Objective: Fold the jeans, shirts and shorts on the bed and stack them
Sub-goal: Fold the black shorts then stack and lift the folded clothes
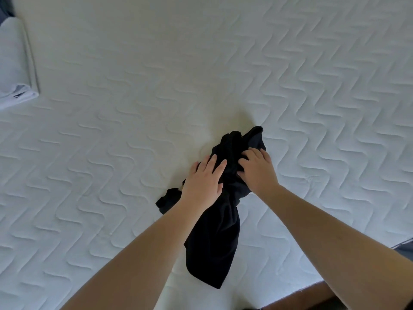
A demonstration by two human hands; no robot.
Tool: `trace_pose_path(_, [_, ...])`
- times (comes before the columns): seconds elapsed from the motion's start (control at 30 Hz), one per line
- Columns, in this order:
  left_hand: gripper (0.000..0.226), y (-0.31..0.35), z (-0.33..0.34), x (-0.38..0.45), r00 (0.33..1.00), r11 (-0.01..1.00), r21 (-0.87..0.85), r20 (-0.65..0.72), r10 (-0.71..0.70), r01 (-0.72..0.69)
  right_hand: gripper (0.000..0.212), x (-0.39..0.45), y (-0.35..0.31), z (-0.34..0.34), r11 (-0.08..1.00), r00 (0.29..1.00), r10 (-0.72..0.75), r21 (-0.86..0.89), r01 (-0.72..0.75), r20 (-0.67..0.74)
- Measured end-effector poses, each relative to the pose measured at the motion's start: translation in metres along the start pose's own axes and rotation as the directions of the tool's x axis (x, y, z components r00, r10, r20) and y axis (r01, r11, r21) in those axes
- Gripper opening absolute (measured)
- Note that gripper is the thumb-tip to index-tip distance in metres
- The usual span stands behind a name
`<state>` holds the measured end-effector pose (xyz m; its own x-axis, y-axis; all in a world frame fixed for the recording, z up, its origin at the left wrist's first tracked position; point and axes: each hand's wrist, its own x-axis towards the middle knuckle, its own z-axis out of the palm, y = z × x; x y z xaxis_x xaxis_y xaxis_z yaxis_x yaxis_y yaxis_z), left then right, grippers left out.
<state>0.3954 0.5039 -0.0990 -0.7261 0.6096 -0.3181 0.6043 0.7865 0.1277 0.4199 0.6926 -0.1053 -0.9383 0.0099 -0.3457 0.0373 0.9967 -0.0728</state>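
At the far left edge, well away from both hands, a folded pale garment (16, 70) lies flat on the mattress (134, 86), with a sliver of something dark blue behind its top corner. The mattress is white and quilted in a wavy pattern.

Just left of the left hand, a small black flap of the black garment (214, 231) sticks out on the mattress beside the wrist. The left hand (204, 181) rests on the bunched cloth with its fingers straight and slightly spread, pressing down and gripping nothing. Under and between the two hands the black garment lies crumpled in a long heap, one end reaching beyond the fingertips, the other trailing back under the forearms toward the near edge of the mattress. What kind of garment it is cannot be told.

The right hand (257, 168) sits just right of the left, on the same heap, its fingers curled into the cloth and pinching a fold. To the far right, low down, a grey-blue patch (404, 249) shows past the mattress edge.
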Motion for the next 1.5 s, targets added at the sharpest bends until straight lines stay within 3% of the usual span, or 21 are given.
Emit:
trace_pose_path(0.2, [0.085,0.003,-0.035,-0.026,0.996,0.998,0.027,-0.062,0.057,-0.055,0.018,-0.063,-0.02,-0.045,0.996,0.986,-0.072,0.049,0.08,-0.151])
trace_pose_path(0.37, [0.099,0.016,-0.073,-0.079,0.98,0.991,0.013,-0.149,0.132,-0.131,0.023,-0.139,-0.056,-0.079,0.98,0.952,-0.115,0.124,0.155,-0.283])
trace_pose_path(0.5, [0.069,0.03,-0.101,-0.139,0.97,0.989,-0.023,-0.199,0.139,-0.146,0.025,-0.198,-0.079,-0.104,0.973,0.927,-0.134,0.133,0.191,-0.351])
trace_pose_path(0.63, [0.036,0.035,-0.119,-0.204,0.922,0.965,-0.064,-0.317,0.221,-0.253,0.025,-0.248,-0.104,-0.128,0.969,0.898,-0.149,0.118,0.215,-0.413])
trace_pose_path(0.87, [0.025,0.016,-0.174,-0.31,0.844,0.926,-0.141,-0.476,0.247,-0.35,0.031,-0.321,-0.148,-0.17,0.946,0.899,-0.247,0.111,0.305,-0.363])
trace_pose_path(0.97, [0.022,0.005,-0.202,-0.345,0.863,0.934,-0.221,-0.483,0.146,-0.282,0.026,-0.338,-0.165,-0.18,0.911,0.921,-0.308,0.206,0.358,-0.239])
trace_pose_path(1.07, [0.026,-0.011,-0.227,-0.376,0.855,0.952,-0.237,-0.517,0.044,-0.193,0.02,-0.353,-0.182,-0.188,0.894,0.983,-0.159,0.409,0.184,-0.096])
trace_pose_path(1.13, [0.028,-0.023,-0.237,-0.394,0.809,0.965,-0.188,-0.586,0.038,-0.182,0.026,-0.355,-0.191,-0.195,0.882,0.991,-0.067,0.459,0.111,-0.112])
trace_pose_path(1.23, [0.034,-0.043,-0.246,-0.417,0.81,0.978,-0.143,-0.585,0.038,-0.149,0.023,-0.349,-0.203,-0.217,0.911,0.983,-0.07,0.389,0.133,-0.171])
trace_pose_path(1.33, [0.028,-0.063,-0.251,-0.438,0.861,0.987,-0.161,-0.503,-0.079,-0.004,0.026,-0.346,-0.217,-0.241,0.935,0.979,-0.152,0.301,0.186,-0.133])
trace_pose_path(1.5, [0.019,-0.083,-0.247,-0.478,0.849,0.976,-0.174,-0.487,-0.204,0.135,0.017,-0.348,-0.241,-0.262,0.951,0.966,-0.225,0.189,0.246,-0.125])
